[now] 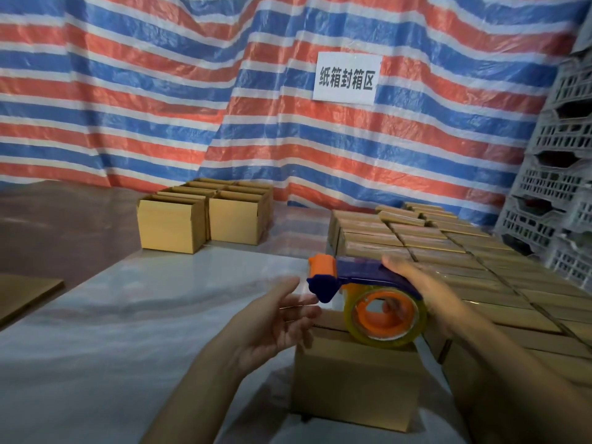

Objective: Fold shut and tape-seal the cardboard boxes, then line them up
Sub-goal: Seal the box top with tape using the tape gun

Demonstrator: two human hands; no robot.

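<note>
A small cardboard box [355, 382] stands on the table right in front of me, its top flaps folded down. My right hand [426, 293] grips a blue and orange tape dispenser [362, 283] with a roll of clear tape [384, 318], held just over the box's top. A strip of tape runs down the box's right side. My left hand [275, 322] is open, palm turned right, beside the box's left top edge and close to the dispenser's nose.
Rows of sealed boxes [448, 261] fill the table at the right. Several open-topped boxes [205, 213] stand at the back left. Flat cardboard [25, 293] lies at the left edge. Grey plastic crates [557, 174] are stacked at the far right, a striped tarp behind.
</note>
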